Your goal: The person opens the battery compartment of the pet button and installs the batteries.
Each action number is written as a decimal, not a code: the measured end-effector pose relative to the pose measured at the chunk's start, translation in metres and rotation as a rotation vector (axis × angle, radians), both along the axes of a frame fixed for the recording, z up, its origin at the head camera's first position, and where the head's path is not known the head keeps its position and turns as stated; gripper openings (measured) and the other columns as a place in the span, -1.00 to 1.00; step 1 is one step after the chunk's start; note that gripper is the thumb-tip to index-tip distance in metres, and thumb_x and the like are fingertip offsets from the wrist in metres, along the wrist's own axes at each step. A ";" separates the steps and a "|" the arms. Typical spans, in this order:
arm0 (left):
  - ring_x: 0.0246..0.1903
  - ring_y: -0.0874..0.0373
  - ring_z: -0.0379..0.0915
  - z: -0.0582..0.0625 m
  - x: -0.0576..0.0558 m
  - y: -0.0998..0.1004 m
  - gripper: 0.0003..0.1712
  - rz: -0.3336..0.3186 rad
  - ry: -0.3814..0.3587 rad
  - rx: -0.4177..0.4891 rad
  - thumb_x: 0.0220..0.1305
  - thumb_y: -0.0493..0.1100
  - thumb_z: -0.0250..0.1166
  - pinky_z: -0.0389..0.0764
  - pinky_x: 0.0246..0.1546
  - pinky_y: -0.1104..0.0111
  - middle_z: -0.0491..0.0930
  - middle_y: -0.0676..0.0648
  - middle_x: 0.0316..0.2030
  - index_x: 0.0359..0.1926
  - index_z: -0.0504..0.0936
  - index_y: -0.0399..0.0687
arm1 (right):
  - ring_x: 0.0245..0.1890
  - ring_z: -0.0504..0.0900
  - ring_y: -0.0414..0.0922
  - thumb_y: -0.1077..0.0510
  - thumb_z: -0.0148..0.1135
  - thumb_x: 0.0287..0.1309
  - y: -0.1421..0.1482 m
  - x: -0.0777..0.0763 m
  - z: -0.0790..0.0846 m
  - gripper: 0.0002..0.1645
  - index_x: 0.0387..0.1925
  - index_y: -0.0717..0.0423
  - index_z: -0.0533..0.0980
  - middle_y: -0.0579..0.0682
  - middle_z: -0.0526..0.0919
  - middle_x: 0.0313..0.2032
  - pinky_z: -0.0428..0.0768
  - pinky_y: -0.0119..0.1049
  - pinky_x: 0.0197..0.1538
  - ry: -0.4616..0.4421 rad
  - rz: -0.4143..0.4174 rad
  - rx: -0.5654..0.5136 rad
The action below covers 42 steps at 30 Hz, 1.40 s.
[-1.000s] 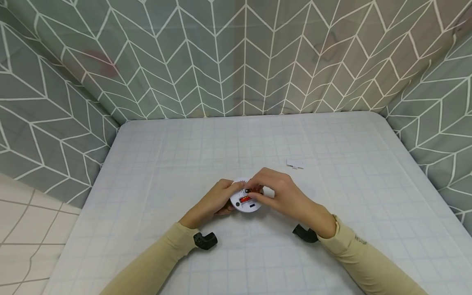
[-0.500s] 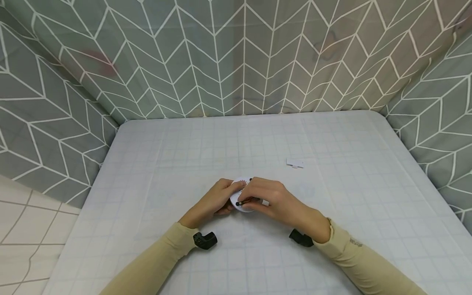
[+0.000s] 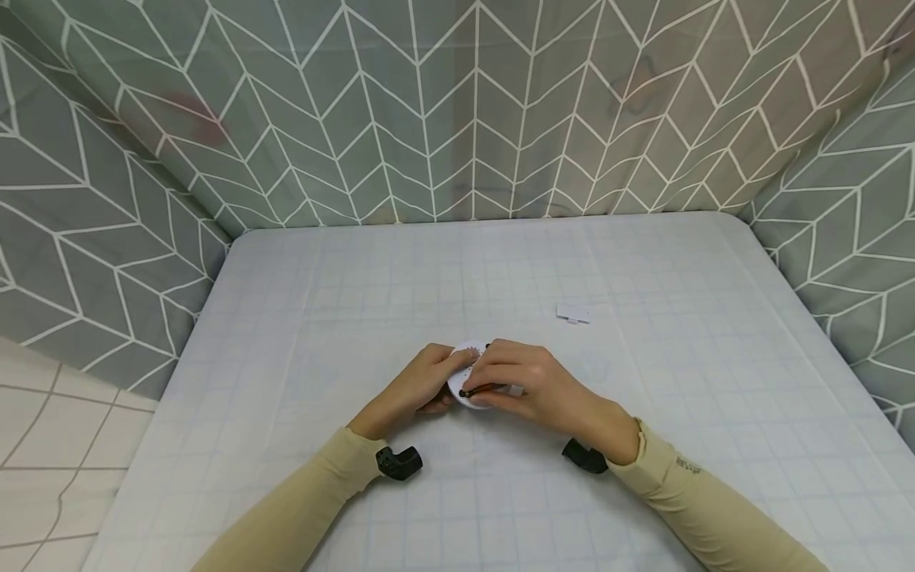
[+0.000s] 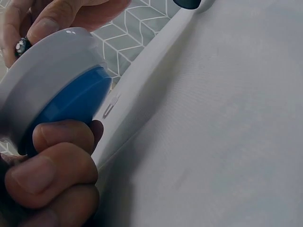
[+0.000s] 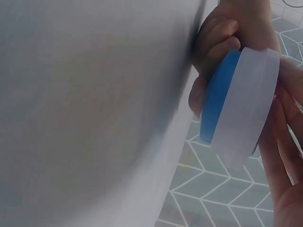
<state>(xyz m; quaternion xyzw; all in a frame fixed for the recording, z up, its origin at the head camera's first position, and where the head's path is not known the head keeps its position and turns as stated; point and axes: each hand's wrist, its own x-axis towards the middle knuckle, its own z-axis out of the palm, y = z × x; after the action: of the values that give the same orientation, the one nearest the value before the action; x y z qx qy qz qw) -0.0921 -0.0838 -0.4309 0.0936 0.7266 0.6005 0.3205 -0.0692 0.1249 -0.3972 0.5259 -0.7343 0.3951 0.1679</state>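
My left hand [image 3: 429, 381] grips a round white device [image 3: 457, 388] by its side, thumb on the white back and fingers curled beneath. Its other face is a blue dome [image 4: 78, 97], seen in both wrist views. My right hand [image 3: 532, 385] is bent over the back, thumb and fingertips pinching a small battery [image 3: 486, 388] at the battery compartment. A dark end shows beside the fingertips. The hand covers most of the compartment. In the left wrist view, right-hand fingers [image 4: 49, 23] meet the device's upper edge.
A small white battery cover [image 3: 573, 314] lies on the table beyond the right hand. A pale gridded cloth [image 3: 357, 294] covers the table. Patterned grey curtains [image 3: 457, 119] enclose its back and sides. A black wrist camera [image 3: 399, 463] sits at the left cuff.
My right hand has shifted down and left over the device, hiding the red batteries that showed in the compartment. Over the last half second it has stayed nearly still. The left hand keeps its hold.
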 end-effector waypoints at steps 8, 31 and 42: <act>-0.85 0.22 0.00 -0.002 -0.002 0.000 -0.37 -0.020 0.019 0.021 0.31 0.34 0.17 0.06 -0.83 0.43 0.29 0.04 -0.80 -0.41 0.58 -0.18 | -0.30 0.53 -0.27 0.14 0.61 -0.12 0.003 0.000 -0.002 -0.75 -0.45 0.00 0.62 -0.17 0.61 -0.39 0.48 -0.56 -0.19 -0.048 -0.101 -0.023; -0.85 0.21 0.05 -0.005 -0.003 0.002 -0.41 -0.026 0.042 -0.010 0.35 0.30 0.14 0.07 -0.85 0.43 0.27 0.02 -0.81 -0.37 0.54 -0.18 | -0.38 0.58 -0.33 -0.50 0.35 -0.07 0.007 0.003 -0.009 -0.27 0.08 -0.32 0.42 -0.34 0.62 -0.36 0.56 -0.37 -0.31 -0.652 -0.456 0.363; -0.84 0.20 0.05 -0.003 -0.001 0.001 -0.43 -0.017 0.040 -0.011 0.35 0.27 0.15 0.06 -0.84 0.44 0.27 0.02 -0.80 -0.38 0.54 -0.19 | -0.37 0.59 -0.28 -0.42 0.32 0.06 0.006 0.003 -0.012 -0.41 0.07 -0.39 0.38 -0.29 0.62 -0.33 0.57 -0.33 -0.31 -0.767 -0.377 0.326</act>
<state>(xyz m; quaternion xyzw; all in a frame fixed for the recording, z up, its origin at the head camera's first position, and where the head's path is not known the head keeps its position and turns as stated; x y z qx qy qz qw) -0.0932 -0.0824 -0.4335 0.1097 0.7354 0.5917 0.3115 -0.0664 0.1313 -0.4087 0.2182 -0.8789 0.4030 -0.1322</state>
